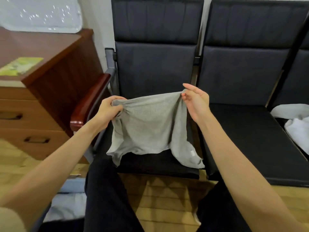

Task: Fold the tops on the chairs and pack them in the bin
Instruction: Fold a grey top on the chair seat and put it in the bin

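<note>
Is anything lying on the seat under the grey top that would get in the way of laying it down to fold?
Nothing visible does. Both hands hold the grey top up over the seat, whose visible part is bare; its lower edge already drapes on the cushion.

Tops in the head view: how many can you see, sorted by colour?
Grey: 1, the grey top held up over the left chair seat in the grip of both hands, left hand and right hand.
White or pale: 1, the white garment at the right edge; possibly more than one piece, cannot tell.
Total: 2
</note>
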